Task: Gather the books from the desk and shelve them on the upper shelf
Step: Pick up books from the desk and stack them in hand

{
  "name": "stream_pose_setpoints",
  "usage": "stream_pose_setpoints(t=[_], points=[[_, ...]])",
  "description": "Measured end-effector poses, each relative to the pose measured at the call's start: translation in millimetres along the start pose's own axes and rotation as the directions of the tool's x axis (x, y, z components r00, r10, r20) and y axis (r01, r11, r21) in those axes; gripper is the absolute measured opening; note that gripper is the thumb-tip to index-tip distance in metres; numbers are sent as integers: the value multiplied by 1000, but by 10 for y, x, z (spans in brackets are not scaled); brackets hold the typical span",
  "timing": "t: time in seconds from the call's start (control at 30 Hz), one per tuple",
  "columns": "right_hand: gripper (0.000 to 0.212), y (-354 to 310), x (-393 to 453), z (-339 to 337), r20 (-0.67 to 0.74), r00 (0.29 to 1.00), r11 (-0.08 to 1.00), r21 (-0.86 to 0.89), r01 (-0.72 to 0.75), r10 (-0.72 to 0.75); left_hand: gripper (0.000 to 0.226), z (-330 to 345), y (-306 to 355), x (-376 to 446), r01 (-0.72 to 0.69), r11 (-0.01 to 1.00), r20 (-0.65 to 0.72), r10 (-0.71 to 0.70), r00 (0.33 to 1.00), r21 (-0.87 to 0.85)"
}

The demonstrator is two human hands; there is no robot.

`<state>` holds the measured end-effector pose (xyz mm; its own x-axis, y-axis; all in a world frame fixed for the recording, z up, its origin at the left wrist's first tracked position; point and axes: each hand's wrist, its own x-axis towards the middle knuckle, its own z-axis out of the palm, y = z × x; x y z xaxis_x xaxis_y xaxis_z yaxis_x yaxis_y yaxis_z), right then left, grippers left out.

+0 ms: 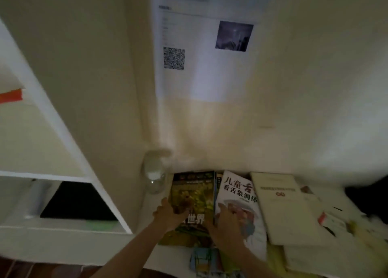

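Several books lie side by side on the white desk (147, 254). A dark yellow-green book (195, 193) is on the left. My left hand (168, 214) grips its left edge, thumb on the cover. My right hand (227, 221) lies between that book and a white book with large Chinese characters (237, 189), fingers at the first book's right edge. How those fingers curl is blurred. A plain cream book (287, 210) lies further right, over other books. A small colourful book (204, 261) sits at the desk's front edge.
A clear glass jar (154, 175) stands in the desk's back left corner. A white shelf unit (63, 130) rises on the left, with a black object (77, 202) in its lower compartment. A printed sheet with a QR code (201, 52) hangs on the wall.
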<state>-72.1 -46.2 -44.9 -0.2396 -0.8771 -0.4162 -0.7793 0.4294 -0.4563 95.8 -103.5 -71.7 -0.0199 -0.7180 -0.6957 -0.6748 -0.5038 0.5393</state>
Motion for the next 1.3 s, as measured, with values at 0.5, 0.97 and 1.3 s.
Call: stream_pose_setpoints(t=[0.5, 0.97, 1.3], points=[[3, 443, -29, -257, -107, 994, 832, 553, 40, 23, 75, 219, 320, 1, -151, 960, -243, 91, 966, -237], [68, 1954, 133, -1387, -310, 908, 959, 58, -278, 282, 62, 1138, 886, -81, -229, 949, -325, 291, 900, 216], [79, 2198, 358, -1512, -43, 935, 932, 109, -347, 353, 52, 1064, 1072, -2, -5, 994, -51, -1, 999, -110]])
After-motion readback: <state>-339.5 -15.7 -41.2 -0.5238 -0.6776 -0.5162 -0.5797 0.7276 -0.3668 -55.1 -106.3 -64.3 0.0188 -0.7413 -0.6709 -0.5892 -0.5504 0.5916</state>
